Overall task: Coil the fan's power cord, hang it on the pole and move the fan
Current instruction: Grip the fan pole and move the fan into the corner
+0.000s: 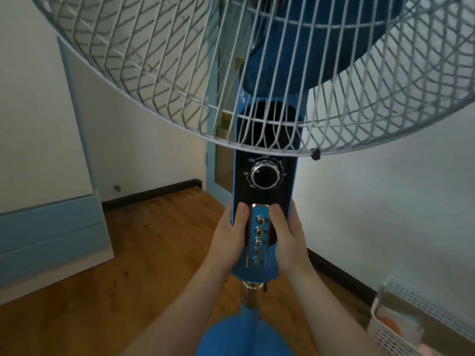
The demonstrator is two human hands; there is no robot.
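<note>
Wooden floor (144,253), white walls; left hand (228,235) and right hand (288,235) both grasping fan (264,176) control column

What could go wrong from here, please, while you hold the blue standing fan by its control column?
Both thumbs, left hand and right hand, flank the chrome push buttons; a slip could press one. The wide white wire fan guard hides the way ahead and might strike the pale wall. The white plastic basket lies close to the fan's blue base.

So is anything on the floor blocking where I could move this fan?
Both hands grip the blue pedestal fan's control column. The wooden floor to the left looks open; a white plastic basket stands right, by the wall.
</note>
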